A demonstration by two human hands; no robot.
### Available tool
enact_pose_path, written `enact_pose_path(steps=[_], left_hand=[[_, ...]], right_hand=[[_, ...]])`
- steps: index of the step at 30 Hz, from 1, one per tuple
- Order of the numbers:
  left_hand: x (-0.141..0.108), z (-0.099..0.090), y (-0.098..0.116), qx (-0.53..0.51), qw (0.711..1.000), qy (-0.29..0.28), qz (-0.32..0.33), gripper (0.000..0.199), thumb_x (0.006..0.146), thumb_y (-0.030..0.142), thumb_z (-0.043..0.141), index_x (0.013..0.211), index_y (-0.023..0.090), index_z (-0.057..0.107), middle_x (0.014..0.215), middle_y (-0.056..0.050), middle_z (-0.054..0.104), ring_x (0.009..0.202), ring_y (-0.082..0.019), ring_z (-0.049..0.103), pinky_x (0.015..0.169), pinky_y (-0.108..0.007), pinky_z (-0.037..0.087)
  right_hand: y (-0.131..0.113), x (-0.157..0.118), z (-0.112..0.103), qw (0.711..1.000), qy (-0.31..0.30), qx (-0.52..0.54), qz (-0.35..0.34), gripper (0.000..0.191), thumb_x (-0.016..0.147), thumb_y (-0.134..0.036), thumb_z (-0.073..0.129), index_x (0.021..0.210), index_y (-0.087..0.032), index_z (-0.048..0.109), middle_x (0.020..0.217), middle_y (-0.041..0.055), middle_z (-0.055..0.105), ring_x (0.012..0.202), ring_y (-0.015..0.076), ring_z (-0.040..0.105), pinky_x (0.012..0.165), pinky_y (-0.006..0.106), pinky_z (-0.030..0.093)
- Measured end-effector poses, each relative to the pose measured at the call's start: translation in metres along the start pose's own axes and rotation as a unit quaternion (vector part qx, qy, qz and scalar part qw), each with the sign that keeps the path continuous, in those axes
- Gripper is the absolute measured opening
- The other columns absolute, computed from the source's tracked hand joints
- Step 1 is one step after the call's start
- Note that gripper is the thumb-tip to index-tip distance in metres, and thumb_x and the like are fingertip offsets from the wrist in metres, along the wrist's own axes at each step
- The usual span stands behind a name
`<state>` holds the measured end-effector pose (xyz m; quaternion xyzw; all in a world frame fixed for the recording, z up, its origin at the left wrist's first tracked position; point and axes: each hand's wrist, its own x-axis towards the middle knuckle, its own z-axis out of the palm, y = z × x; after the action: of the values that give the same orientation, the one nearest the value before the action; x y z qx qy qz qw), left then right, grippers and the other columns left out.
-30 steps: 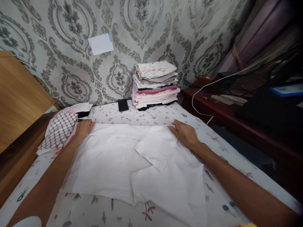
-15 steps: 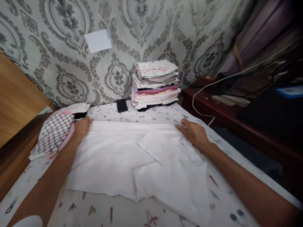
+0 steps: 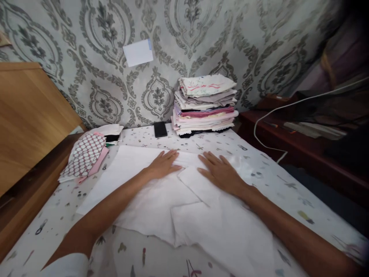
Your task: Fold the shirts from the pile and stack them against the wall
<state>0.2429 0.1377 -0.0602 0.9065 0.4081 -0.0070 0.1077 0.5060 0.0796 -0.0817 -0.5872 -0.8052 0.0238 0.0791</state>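
A white garment (image 3: pixel 155 204) is spread over the patterned bed sheet, with overlapping folds near its middle. My left hand (image 3: pixel 164 163) lies flat on its far edge, fingers spread. To the right of it, my right hand (image 3: pixel 219 171) rests palm down on the same cloth, its fingers also apart. Between the two hands there is a small gap of white fabric. Neither hand grips anything.
A tall stack of folded clothes (image 3: pixel 205 105) stands by the wall, beside a black phone (image 3: pixel 160 129). Dotted and pink clothes (image 3: pixel 86 154) lie at the left. A white cable (image 3: pixel 268 111) crosses the dark red furniture (image 3: pixel 311 154) at the right.
Both hands have left the garment's far corners and come inward to lie flat on it, the left moving much farther. The view has shifted left.
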Motion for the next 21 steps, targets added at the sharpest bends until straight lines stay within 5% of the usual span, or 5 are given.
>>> enact_pose_path(steps=[3, 7, 11, 17, 21], left_hand=[[-0.031, -0.008, -0.052, 0.011, 0.995, 0.001, -0.095, 0.073, 0.100, 0.058, 0.022, 0.158, 0.013, 0.023, 0.166, -0.014, 0.014, 0.154, -0.028, 0.011, 0.122, -0.057, 0.012], [-0.088, -0.017, -0.135, 0.056, 0.953, 0.015, -0.296, 0.070, 0.100, 0.053, 0.021, 0.158, 0.016, 0.022, 0.166, -0.013, 0.012, 0.154, -0.026, 0.008, 0.121, -0.056, 0.015], [-0.121, -0.014, -0.180, 0.077, 0.935, 0.030, -0.346, 0.072, 0.098, 0.053, 0.020, 0.158, 0.013, 0.021, 0.166, -0.013, 0.016, 0.154, -0.026, 0.012, 0.121, -0.052, 0.019], [-0.123, -0.021, -0.182, 0.103, 0.940, 0.033, -0.325, 0.074, 0.096, 0.050, 0.026, 0.151, 0.001, 0.033, 0.161, -0.022, 0.030, 0.150, -0.030, 0.027, 0.119, -0.047, 0.028], [-0.114, -0.028, -0.138, 0.132, 0.943, 0.078, -0.297, 0.068, 0.094, 0.042, 0.030, 0.147, 0.000, 0.037, 0.153, -0.025, 0.042, 0.138, -0.035, 0.045, 0.112, -0.047, 0.038]], right_hand=[[0.016, -0.006, 0.004, 0.999, -0.012, -0.008, 0.034, 0.070, 0.098, -0.059, 0.028, 0.154, -0.019, 0.036, 0.161, 0.0131, 0.032, 0.151, 0.0307, 0.023, 0.121, 0.056, 0.021], [0.022, -0.008, -0.001, 0.997, -0.037, -0.010, 0.065, 0.075, 0.097, -0.063, 0.024, 0.156, -0.017, 0.033, 0.163, 0.0136, 0.028, 0.152, 0.0328, 0.019, 0.121, 0.059, 0.018], [0.017, -0.006, -0.007, 0.996, -0.048, 0.002, 0.069, 0.076, 0.097, -0.063, 0.024, 0.156, -0.017, 0.031, 0.164, 0.0141, 0.025, 0.153, 0.0329, 0.016, 0.122, 0.058, 0.015], [0.020, -0.020, -0.019, 0.996, -0.039, 0.064, 0.051, 0.069, 0.100, -0.057, 0.026, 0.154, -0.016, 0.035, 0.164, 0.0147, 0.025, 0.153, 0.0292, 0.016, 0.123, 0.055, 0.014], [0.032, -0.037, -0.025, 0.993, 0.040, 0.081, 0.072, 0.059, 0.102, -0.045, 0.027, 0.148, -0.012, 0.045, 0.160, 0.0174, 0.034, 0.151, 0.0262, 0.026, 0.123, 0.049, 0.019]])
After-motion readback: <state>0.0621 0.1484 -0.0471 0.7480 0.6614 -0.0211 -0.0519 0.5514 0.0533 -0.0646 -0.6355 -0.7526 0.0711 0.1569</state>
